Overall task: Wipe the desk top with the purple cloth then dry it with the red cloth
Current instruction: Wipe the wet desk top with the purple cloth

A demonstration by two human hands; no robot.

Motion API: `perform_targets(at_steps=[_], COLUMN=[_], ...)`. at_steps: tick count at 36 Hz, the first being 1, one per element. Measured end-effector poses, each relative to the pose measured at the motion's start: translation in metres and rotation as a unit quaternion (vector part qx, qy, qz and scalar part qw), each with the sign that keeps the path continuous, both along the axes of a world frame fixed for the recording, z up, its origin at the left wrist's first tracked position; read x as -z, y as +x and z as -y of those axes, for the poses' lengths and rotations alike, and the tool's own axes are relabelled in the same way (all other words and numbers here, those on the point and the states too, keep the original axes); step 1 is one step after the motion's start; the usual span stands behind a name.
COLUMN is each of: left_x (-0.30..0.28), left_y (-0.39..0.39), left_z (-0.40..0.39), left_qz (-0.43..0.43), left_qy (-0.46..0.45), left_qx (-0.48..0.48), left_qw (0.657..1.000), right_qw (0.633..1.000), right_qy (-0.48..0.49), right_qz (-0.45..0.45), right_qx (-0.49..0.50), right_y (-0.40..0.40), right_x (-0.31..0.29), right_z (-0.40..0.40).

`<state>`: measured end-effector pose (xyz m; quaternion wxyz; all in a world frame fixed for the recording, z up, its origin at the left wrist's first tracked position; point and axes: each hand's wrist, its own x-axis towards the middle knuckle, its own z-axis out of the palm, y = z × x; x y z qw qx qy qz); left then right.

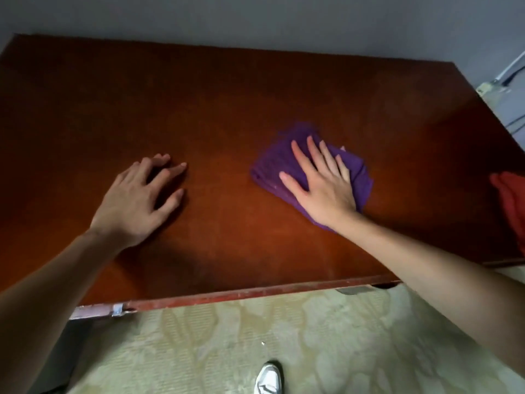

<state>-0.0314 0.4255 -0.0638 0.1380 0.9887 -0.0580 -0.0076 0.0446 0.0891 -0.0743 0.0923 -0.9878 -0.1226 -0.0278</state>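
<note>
The brown wooden desk top [227,95] fills most of the view. A crumpled purple cloth [272,163] lies right of centre on it. My right hand [318,180] presses flat on the cloth, fingers spread. My left hand [142,200] rests on the bare wood at the left, fingers apart and slightly curled, holding nothing. The red cloth [511,200] lies at the desk's right edge, partly cut off by the frame.
A grey wall [255,18] runs behind the desk. Pale patterned flooring [255,336] lies below the front edge, with a white shoe [268,378] on it. White cables and a box [500,81] sit past the desk's far right corner.
</note>
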Motion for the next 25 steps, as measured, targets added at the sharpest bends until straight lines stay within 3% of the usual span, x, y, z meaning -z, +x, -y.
perform_targets(at_steps=[5, 10, 18, 25], left_x=[-0.001, -0.001, 0.003, 0.010], left_y=[-0.001, 0.004, 0.043, 0.058], left_z=[0.027, 0.076, 0.134, 0.165], left_qz=[0.016, 0.050, 0.078, 0.064], left_qy=[0.017, -0.028, -0.092, -0.114], left_qx=[-0.057, -0.047, -0.008, -0.002], left_qw=[0.998, 0.997, 0.993, 0.991], right_qw=[0.998, 0.989, 0.923, 0.923], right_qy=[-0.012, -0.034, -0.061, -0.071], right_qz=[0.033, 0.027, -0.033, -0.007], right_qx=[-0.060, -0.144, -0.379, -0.378], right_y=[-0.082, -0.080, 0.035, 0.161], right_x=[0.007, 0.002, -0.016, -0.015], right_z=[0.037, 0.052, 0.083, 0.089])
